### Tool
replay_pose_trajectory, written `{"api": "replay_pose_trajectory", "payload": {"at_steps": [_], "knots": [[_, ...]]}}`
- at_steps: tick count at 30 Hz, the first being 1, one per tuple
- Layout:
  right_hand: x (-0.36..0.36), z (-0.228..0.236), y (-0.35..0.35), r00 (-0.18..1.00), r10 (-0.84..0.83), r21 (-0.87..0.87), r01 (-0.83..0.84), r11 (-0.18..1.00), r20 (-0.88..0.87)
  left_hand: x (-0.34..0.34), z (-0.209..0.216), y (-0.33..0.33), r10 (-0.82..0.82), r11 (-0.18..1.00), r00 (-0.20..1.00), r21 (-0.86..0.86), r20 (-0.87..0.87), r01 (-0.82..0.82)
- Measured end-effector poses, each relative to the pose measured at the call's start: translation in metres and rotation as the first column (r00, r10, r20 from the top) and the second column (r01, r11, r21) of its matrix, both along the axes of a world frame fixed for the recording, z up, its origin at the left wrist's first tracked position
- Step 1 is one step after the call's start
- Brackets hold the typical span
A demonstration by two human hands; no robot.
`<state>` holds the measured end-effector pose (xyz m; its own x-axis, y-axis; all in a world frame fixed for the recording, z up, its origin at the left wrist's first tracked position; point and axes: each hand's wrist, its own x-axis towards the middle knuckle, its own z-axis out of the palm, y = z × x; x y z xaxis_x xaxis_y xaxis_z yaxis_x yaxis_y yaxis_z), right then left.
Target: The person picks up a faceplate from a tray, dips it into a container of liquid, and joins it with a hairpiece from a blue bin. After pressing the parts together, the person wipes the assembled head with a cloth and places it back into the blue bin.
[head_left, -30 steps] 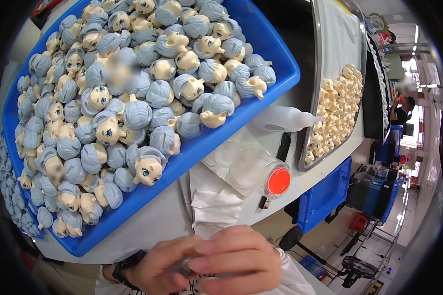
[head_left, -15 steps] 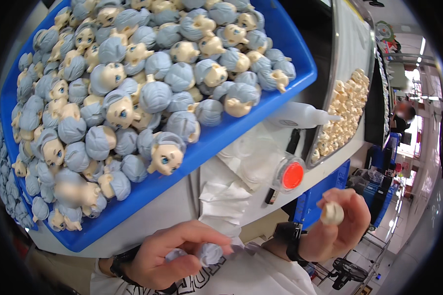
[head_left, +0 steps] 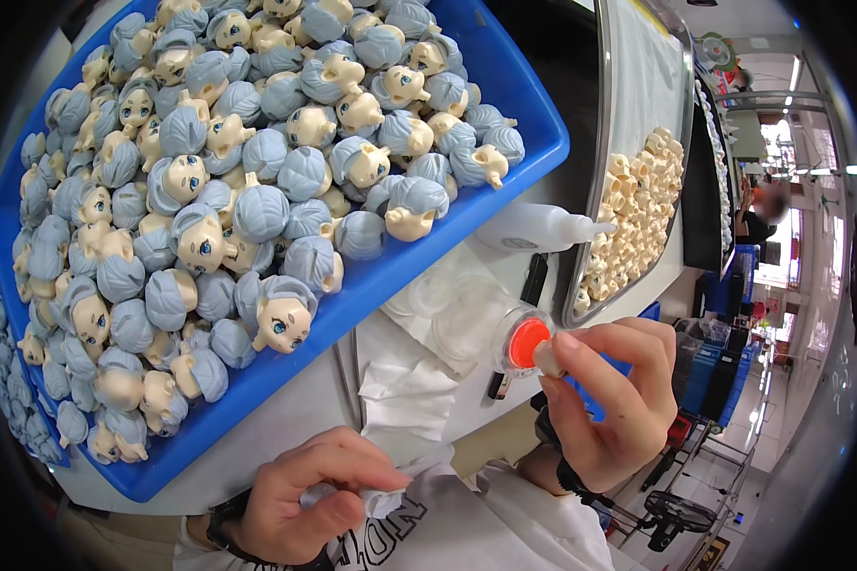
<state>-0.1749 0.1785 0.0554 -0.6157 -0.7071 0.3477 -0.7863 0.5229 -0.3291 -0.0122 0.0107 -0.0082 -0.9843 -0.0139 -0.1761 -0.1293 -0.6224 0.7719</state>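
Right hand (head_left: 624,404): thumb and forefinger pinched on a small rounded cream plastic piece (head_left: 548,359), held in the air right before a clear round jar with a bright red disc-shaped end (head_left: 524,343); contact between the two cannot be told.

Left hand (head_left: 305,495): fingers curled loosely about a pale grey-blue piece (head_left: 383,502), partly hidden by the fingers, held near the person's white shirt (head_left: 467,533).

Next outward, on the white tabletop (head_left: 295,428): one crumpled white cloth (head_left: 409,400), ahead of the left hand; one white squeeze bottle with narrow nozzle (head_left: 528,228), lying on its side, nozzle pointing across the tray's near rim; one slim black bar-shaped object (head_left: 535,278), between bottle and jar.

Right side, beyond the jar: one metal-rimmed tray (head_left: 607,105), white-lined, its near part heaped with small cream parts (head_left: 633,214). The jar and bottle stand in the way between right hand and tray.

Left side: one large blue plastic bin (head_left: 267,385), filling much of the tabletop, heaped with doll heads with grey-blue hair (head_left: 262,214).

Farther off: one black fan (head_left: 681,514), lower right.
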Motion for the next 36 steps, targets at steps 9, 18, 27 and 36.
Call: {"api": "replay_pose_trajectory", "payload": {"at_steps": [9,18,27,36], "knots": [[0.002,-0.001,-0.005,0.997,-0.075,0.042,0.075,0.996,0.000,0.000,0.008,0.000,-0.006,0.999,0.982,0.049,0.188,-0.004],[0.005,-0.010,0.005,0.995,-0.080,-0.059,0.083,0.995,0.059,0.002,0.000,0.003,0.105,0.994,0.991,0.013,0.079,-0.107],[0.027,-0.037,0.002,0.924,0.364,-0.513,-0.259,0.818,0.114,0.003,-0.003,-0.004,0.038,0.995,0.994,0.083,0.101,-0.047],[0.041,-0.036,-0.020,0.875,0.396,-0.413,-0.263,0.872,0.280,0.001,0.000,-0.007,0.051,0.994,0.996,-0.102,0.072,-0.043]]}}
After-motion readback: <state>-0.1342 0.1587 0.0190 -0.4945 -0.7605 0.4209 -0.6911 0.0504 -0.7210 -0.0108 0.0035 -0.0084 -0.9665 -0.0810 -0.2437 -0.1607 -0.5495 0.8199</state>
